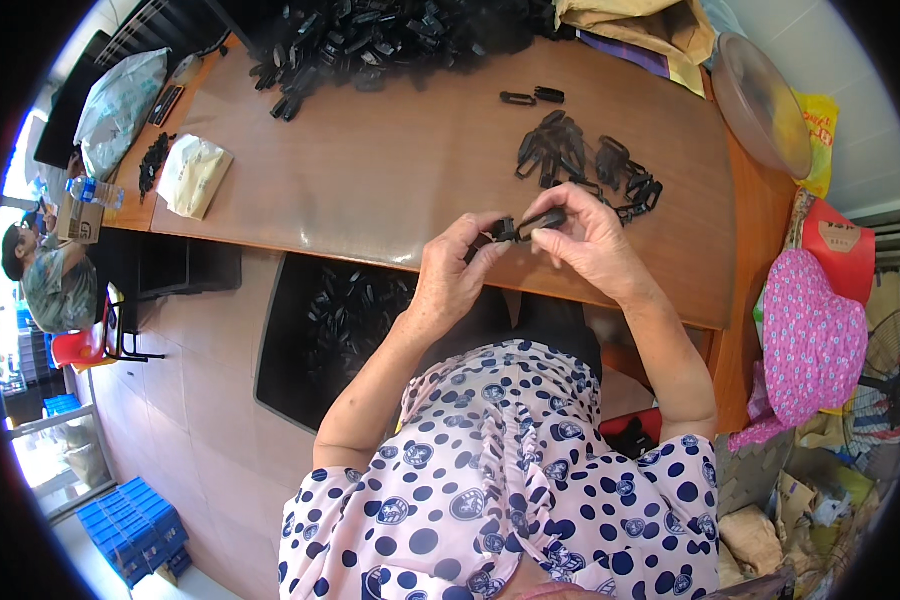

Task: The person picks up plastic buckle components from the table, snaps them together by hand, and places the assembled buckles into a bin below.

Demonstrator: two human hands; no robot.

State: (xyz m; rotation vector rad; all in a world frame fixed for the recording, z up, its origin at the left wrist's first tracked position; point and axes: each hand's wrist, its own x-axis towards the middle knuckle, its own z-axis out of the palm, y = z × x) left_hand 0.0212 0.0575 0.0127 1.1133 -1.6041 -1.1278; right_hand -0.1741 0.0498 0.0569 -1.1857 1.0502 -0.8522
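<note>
Over the near edge of the brown table, my two hands meet, each pinching a small black plastic part. My left hand has its thumb and fingers closed on a short dark piece. In my right hand is a longer black plastic piece, its end close to or touching the other; I cannot tell whether they are joined. Just beyond my right hand lie a loose pile of black plastic parts and some open-framed black pieces. Two single parts rest farther back.
A big heap of black parts covers the table's far side. Below its near edge, left of my lap, stands a black bin with more parts. A plastic basin is at right, a paper-topped box at left. Another person sits far left.
</note>
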